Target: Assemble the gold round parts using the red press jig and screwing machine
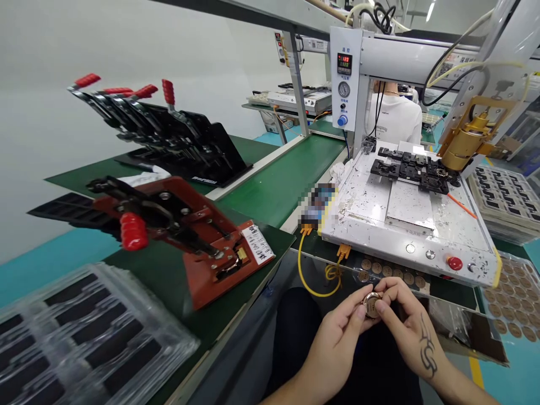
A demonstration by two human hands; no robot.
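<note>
Over my lap, my left hand and my right hand pinch a small round watch case between them. It has a shiny rose-gold rim and a brown disc with small, unreadable marks on its upper face. Left fingers grip its left edge, while the right thumb presses near the right side of the disc. My fingers partly cover the case. Just beyond my hands, a strip of round brown stickers lies at the bench edge under the front of a white dispensing machine.
A red-brown toggle-clamp fixture stands left, beyond plastic trays. Black clamps stand behind it. A yellow cable loops ahead of my hands. More brown stickers lie right. A person in a white shirt sits beyond the machine.
</note>
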